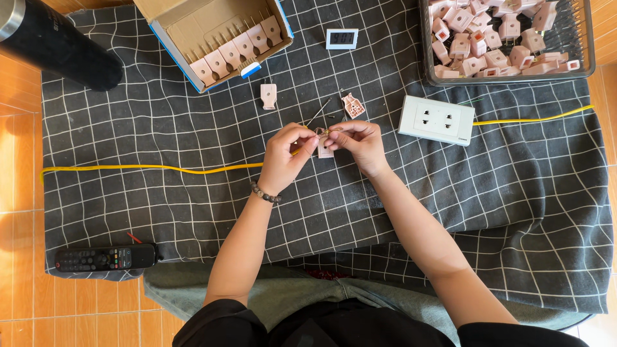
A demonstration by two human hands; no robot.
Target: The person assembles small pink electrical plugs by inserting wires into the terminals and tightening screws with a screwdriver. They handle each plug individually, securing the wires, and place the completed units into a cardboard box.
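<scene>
Dark fabric of the person's top fills the bottom edge, with grey-green trousers (pixel 283 292) just above it. Two bare forearms rise from there over a dark grey cloth (pixel 160 199) printed with a thin white grid, spread across orange floor tiles (pixel 19 167). At the cloth's near left corner lies a long black remote control (pixel 106 258) with small coloured buttons.

At the middle of the cloth the two hands meet. The left hand (pixel 283 157), a beaded bracelet (pixel 265 193) on its wrist, is curled narrow, fingertips pinched on the end of a yellow cable (pixel 154 168) that trails away leftward in a soft wave. The right hand (pixel 360 142) is also closed small, gripping a little pink plastic plug piece (pixel 324 149) held between both hands, just above the cloth.

Just beyond the hands lie a slim screwdriver (pixel 319 110), a second pink plug half (pixel 352 106) showing its ribbed inside, and a flat pink plug cover (pixel 268 96). To the right sits a white rectangular wall socket (pixel 437 119), a yellow wire running off from it.

Farther back, an open cardboard box (pixel 186 26) holds a neat row of pink plugs, a small white digital timer (pixel 341 38) lies flat, and a black wire basket (pixel 572 38) is heaped with more pink plugs. A glossy black cylinder (pixel 58 45) lies at the far left corner.
</scene>
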